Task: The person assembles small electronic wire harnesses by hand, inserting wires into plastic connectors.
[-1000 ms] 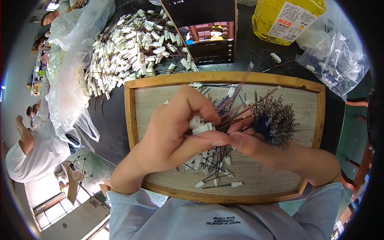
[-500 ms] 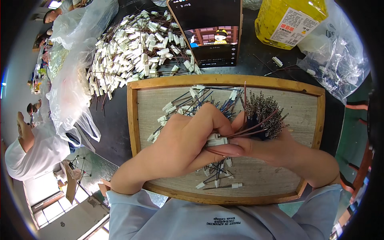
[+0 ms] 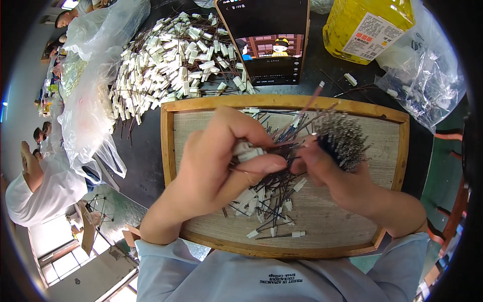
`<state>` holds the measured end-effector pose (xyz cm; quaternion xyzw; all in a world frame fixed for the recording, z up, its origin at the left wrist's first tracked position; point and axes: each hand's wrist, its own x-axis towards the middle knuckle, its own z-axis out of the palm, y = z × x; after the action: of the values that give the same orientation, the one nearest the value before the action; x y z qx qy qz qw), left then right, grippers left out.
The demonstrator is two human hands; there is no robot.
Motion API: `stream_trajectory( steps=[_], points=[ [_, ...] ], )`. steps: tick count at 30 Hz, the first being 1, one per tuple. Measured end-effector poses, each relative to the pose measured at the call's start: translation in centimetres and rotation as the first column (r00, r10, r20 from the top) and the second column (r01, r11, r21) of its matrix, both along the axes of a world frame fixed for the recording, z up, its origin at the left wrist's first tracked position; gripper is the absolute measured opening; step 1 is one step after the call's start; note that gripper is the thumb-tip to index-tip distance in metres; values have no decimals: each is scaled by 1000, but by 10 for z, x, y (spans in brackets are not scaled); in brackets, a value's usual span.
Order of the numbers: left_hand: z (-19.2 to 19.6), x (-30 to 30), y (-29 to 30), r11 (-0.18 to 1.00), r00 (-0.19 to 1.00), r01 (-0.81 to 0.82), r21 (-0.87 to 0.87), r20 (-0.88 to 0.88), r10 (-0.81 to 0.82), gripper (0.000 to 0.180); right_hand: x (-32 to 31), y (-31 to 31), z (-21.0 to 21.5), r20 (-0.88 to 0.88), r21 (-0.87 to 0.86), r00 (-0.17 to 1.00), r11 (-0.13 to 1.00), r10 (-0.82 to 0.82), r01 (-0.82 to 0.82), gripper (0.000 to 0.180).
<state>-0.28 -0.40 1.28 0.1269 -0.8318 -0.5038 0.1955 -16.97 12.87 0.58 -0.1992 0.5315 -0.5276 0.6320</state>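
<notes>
Now the left hand (image 3: 216,166) pinches a white connector (image 3: 247,150) while the right hand (image 3: 322,163) grips a bundle of thin wires (image 3: 344,141) above the wooden tray (image 3: 168,146).

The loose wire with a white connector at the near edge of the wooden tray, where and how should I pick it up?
Pinch the white connector itself, probably from above with thumb and forefinger. The block is thicker than its thin wire, and it lies flat and apart from the tangle on the wooden tray. The right hand is nearer than the left hand.
</notes>
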Motion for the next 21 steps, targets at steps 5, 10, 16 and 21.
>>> stream_trajectory(
  steps=[5,10,16,21],
  points=[
    [1,3,-9,973,995,-82,-215,-64,70,25,1,5,-12,-289,-130,947,986,-141,107,16],
    [1,4,-12,982,998,-61,-178,-42,54,25,5,4,-14,-305,-313,919,938,-250,152,13],
    [3,-1,-6,960,967,-247,136,-34,253,18,-3,5,-5,-291,-234,947,970,-134,66,17],
    [-3,1,-18,813,951,-173,556,-122,285,20,-9,3,9,-364,-107,913,965,186,-240,22]
  ],
)
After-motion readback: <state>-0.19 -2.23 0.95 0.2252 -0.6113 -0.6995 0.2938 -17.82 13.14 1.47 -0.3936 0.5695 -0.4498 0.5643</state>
